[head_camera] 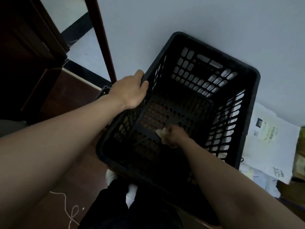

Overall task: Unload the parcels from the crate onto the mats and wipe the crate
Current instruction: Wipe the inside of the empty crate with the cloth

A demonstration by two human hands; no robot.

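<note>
Forearms first: my left grip (130, 90) clamps the crate (255, 90) rim, my right grip (175, 135) clenches a cloth (162, 133) on its floor; hard scrubbing could snag it in the lattice.

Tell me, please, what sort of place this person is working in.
Probably a room in a home or small office, not a warehouse: dark panelled wooden joinery, a reddish-brown floor with black skirting below a pale wall, and white printed parcels lying loose beside the black perforated plastic crate.
</note>
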